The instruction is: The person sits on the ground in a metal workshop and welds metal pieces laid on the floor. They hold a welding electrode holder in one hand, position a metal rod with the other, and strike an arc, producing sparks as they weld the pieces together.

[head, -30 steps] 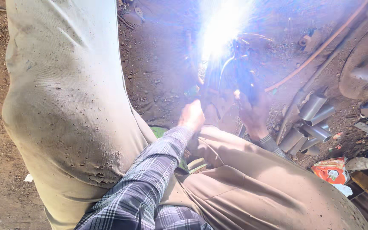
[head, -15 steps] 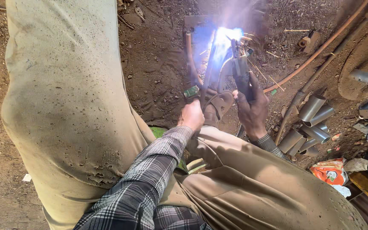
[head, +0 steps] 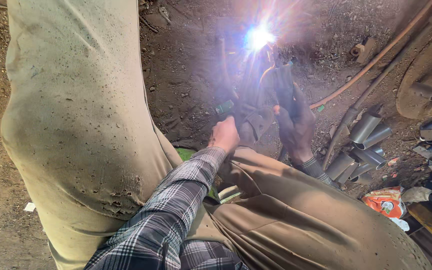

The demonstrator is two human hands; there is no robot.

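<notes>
Centrally, the left hand [head: 224,134] is closing around a green-tipped tool [head: 224,106]; the right hand [head: 296,125], just beside it, is gripping the electrode holder [head: 281,80]. Beyond both hands the welding arc [head: 258,37] is glaring, hiding the workpiece.

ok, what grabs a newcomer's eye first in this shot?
The white-blue welding arc at top centre, flaring over the dirt ground. Just below it the left hand and the right hand work close together on dark metal; what each grips is lost in glare. Next come the big tan knee filling the left, and cut steel tubes piled at right.
</notes>
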